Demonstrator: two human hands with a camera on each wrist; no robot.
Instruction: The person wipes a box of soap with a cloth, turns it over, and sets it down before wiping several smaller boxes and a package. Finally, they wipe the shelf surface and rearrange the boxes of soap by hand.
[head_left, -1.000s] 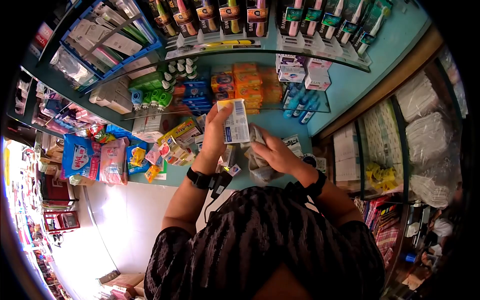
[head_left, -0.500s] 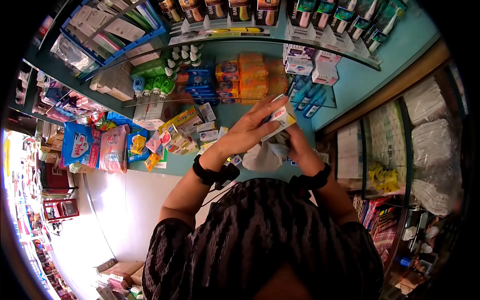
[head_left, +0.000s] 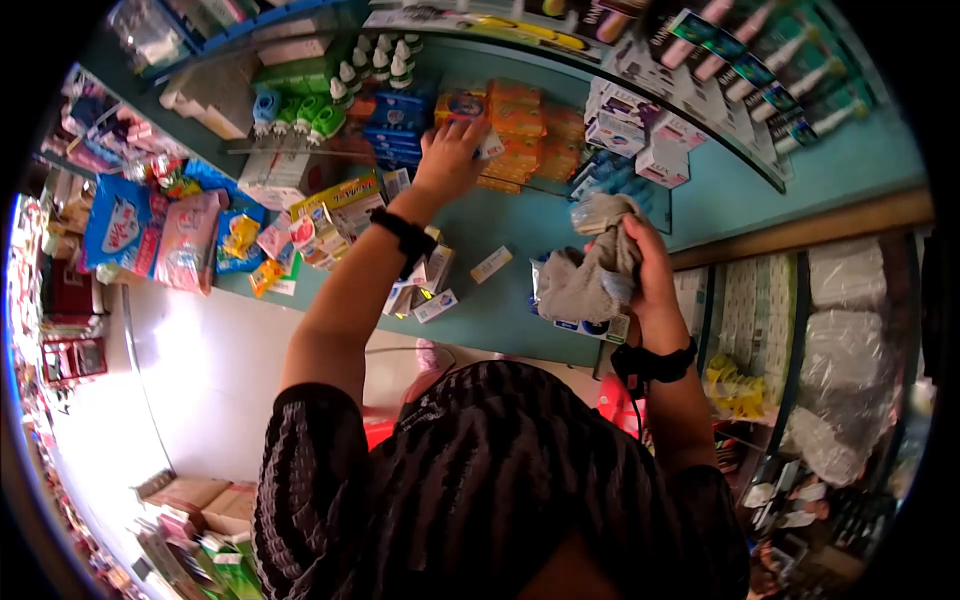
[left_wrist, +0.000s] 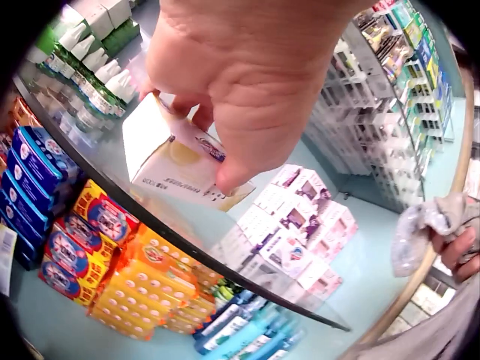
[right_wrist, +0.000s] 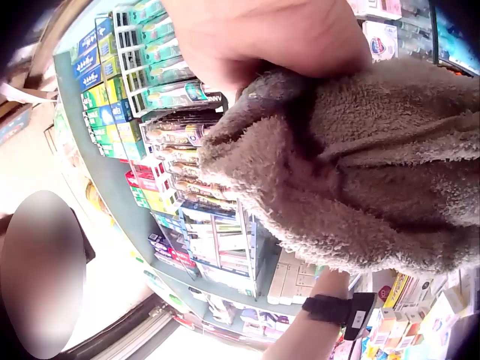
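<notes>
My left hand point(head_left: 452, 160) reaches forward over the glass shelf at the back of the counter. It grips a small white and yellow soap box point(left_wrist: 176, 161), fingers and thumb on its opposite sides, as the left wrist view shows. In the head view the hand covers most of that box. At the right, my right hand point(head_left: 652, 265) holds a crumpled grey-brown fluffy cloth point(head_left: 585, 285) above the counter. The cloth point(right_wrist: 360, 172) fills much of the right wrist view and hangs in folds from under the hand.
Orange soap packs point(head_left: 515, 130) and blue packs point(head_left: 395, 125) are stacked under the glass shelf point(left_wrist: 217, 274). White and purple boxes point(head_left: 615, 115) stand to their right. Small cartons point(head_left: 435, 305) lie on the counter point(head_left: 500, 325), with bagged goods point(head_left: 125, 225) at left. Another person appears in the right wrist view.
My left hand has moved forward and left with the box, away from the cloth and over the shelf. The right hand has shifted right with the cloth. The head view has turned.
</notes>
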